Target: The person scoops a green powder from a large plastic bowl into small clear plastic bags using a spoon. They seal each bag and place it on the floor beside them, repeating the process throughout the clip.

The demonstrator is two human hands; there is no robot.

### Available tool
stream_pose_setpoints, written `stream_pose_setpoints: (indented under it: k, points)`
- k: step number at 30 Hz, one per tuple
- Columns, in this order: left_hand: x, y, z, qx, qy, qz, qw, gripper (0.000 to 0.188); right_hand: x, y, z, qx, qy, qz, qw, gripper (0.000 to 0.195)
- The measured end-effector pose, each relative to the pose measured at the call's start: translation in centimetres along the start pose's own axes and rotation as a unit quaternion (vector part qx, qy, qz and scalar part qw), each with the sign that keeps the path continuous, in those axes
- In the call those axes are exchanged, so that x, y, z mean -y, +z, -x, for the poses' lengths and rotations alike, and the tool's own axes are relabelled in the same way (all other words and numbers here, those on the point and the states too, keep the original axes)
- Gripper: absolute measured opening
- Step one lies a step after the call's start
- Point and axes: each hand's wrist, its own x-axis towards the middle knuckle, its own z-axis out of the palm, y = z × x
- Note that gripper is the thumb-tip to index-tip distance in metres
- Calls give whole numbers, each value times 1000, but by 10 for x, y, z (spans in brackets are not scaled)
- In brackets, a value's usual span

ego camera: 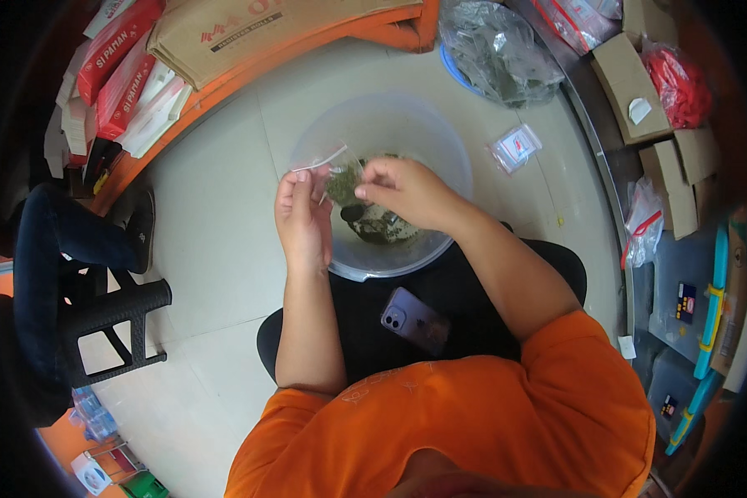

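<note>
My left hand (304,215) pinches a small clear zip-lock bag (342,182) near its top left edge. Green dried flakes fill the lower part of the bag. On the bag's other side, the thumb and fingers of my right hand (408,190) grip it. Both hands hover over a large translucent plastic tub (380,112) in front of me. More green flakes (380,231) lie on the tub's bottom, partly hidden by the hands. A small dark rounded object (352,213) shows just below the bag; what it is I cannot tell.
A purple smartphone (404,317) rests on my lap. Right of the tub, a packet of clear bags (515,148) lies on the tiled floor. Behind it sits a large plastic bag (504,56). Cartons (632,87) line the right side. At left, another person's leg (81,230) is beside a black stool (118,324).
</note>
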Motion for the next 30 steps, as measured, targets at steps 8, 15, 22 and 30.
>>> stream_pose_setpoints:
  k: [8,15,22,30]
  points:
    - [12,-2,-2,-24,167,-101,981,9,11,-9,5,-15,-50,158,986,27]
    - [20,2,5,18,288,-126,949,14,13,43,21,-36,-193,-137,971,79]
    - [17,2,8,28,215,-20,976,13,22,32,28,-123,-214,-8,969,72]
    - [19,2,7,16,190,-52,980,10,17,3,14,-135,-99,-43,985,29]
